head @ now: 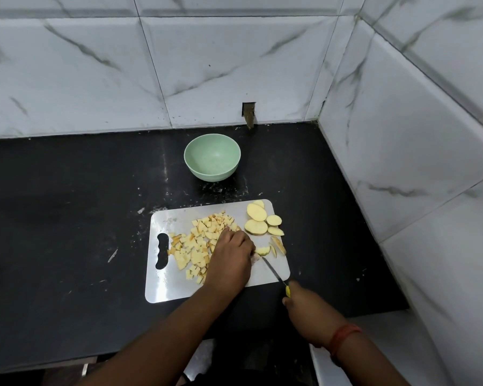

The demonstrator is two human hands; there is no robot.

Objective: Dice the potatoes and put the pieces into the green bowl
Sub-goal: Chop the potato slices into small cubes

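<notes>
Dicing mid-run: left hand (232, 253) curls down on a potato piece (262, 250) near the board's (165, 285) right edge, pinning it for the cut. Right hand (301, 302) grips the knife (273, 273) by its yellow handle, blade angled toward that piece. Dice (198, 246) heaped board centre-left, clear of the blade; slices (258, 220) queued at the far right corner. Bowl (212, 157) sits beyond the board's far edge, no pieces in it yet. Black counter (67, 218), scuffed; marble-look tiled corner walls (234, 65).
</notes>
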